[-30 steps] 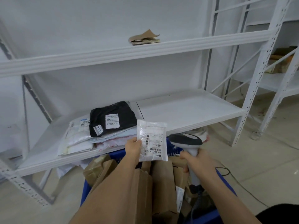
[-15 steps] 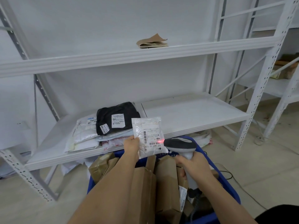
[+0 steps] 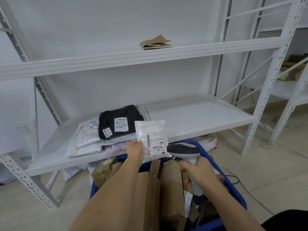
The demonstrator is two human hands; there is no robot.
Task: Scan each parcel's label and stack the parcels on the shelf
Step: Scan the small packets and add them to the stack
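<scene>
Our left hand (image 3: 135, 150) pinches the white parcel (image 3: 152, 139); our right hand (image 3: 198, 170) grips the scanner (image 3: 185, 150). The red scan dot seen earlier on the label is gone. The black parcel (image 3: 120, 120) stays stacked at the shelf's (image 3: 200, 117) left end.

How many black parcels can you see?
1. The black parcel lies on top of the pile of pale parcels on the lower shelf, left of the middle. Others could be hidden in the blue bin.
</scene>
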